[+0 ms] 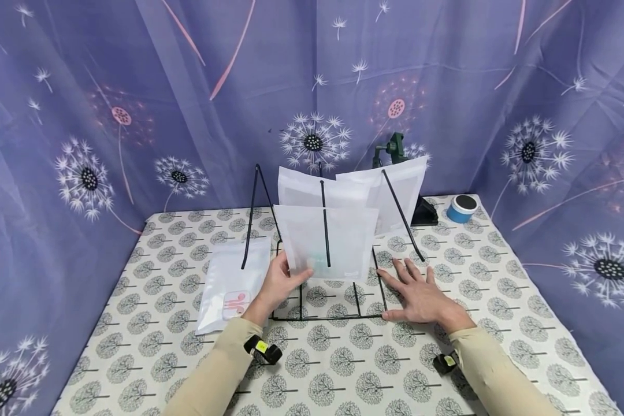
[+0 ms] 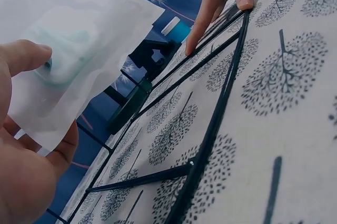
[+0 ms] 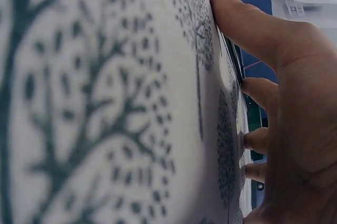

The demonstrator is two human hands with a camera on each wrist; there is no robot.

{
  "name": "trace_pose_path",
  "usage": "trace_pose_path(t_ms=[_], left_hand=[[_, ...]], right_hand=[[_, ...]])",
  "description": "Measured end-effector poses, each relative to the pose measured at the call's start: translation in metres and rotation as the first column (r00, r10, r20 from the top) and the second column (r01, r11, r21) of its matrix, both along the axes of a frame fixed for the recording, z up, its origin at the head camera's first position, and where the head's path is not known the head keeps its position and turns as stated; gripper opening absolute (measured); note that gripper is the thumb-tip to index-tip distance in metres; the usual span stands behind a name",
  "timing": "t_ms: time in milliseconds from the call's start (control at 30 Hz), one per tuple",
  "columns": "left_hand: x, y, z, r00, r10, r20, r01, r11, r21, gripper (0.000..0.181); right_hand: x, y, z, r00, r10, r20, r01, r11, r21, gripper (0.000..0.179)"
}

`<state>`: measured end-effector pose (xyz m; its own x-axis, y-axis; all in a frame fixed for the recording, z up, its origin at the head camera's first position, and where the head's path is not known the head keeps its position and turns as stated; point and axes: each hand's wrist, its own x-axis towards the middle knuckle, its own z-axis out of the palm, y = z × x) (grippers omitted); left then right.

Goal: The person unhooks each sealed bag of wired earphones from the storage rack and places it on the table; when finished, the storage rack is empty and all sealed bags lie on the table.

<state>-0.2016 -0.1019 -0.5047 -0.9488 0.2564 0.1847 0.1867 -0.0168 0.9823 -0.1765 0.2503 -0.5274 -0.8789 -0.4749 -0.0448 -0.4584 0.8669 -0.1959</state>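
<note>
My left hand (image 1: 277, 282) pinches the lower left edge of a white translucent zip pouch (image 1: 301, 237), thumb in front and fingers behind. Something pale green shows faintly inside this pouch in the left wrist view. A black prong of the wire rack (image 1: 338, 317) crosses the pouch's front; whether it passes through a hole I cannot tell. Spread on the tablecloth, my right hand (image 1: 418, 294) touches the right side of the rack's base with its thumb and index finger. Two more white pouches stand behind, one in the middle and another pouch (image 1: 403, 188) at the right.
Left of the rack, a white pouch (image 1: 234, 266) with pink earphones pictured on it lies flat. A dark green stand (image 1: 395, 147) rises behind. A blue and white round container (image 1: 461, 209) sits at the back right. Further black prongs (image 1: 403, 216) jut forward. Purple curtains surround the table.
</note>
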Motion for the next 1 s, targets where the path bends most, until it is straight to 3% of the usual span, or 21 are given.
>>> trace_pose_path(t_ms=[333, 600, 1000], left_hand=[[0.008, 0.002, -0.001, 1.000, -0.020, -0.020, 0.020, 1.000, 0.018, 0.047], [0.013, 0.002, 0.000, 1.000, -0.011, 0.018, 0.012, 1.000, -0.011, 0.036], [0.025, 0.001, 0.003, 0.999, -0.032, 0.005, 0.032, 0.999, -0.009, 0.042]], right_hand=[[0.000, 0.001, -0.002, 1.000, 0.002, -0.003, -0.002, 1.000, -0.005, 0.103], [-0.001, 0.000, -0.001, 1.000, 0.015, -0.019, -0.014, 1.000, 0.004, 0.102], [0.000, -0.001, 0.001, 1.000, 0.005, -0.010, -0.005, 1.000, -0.001, 0.102]])
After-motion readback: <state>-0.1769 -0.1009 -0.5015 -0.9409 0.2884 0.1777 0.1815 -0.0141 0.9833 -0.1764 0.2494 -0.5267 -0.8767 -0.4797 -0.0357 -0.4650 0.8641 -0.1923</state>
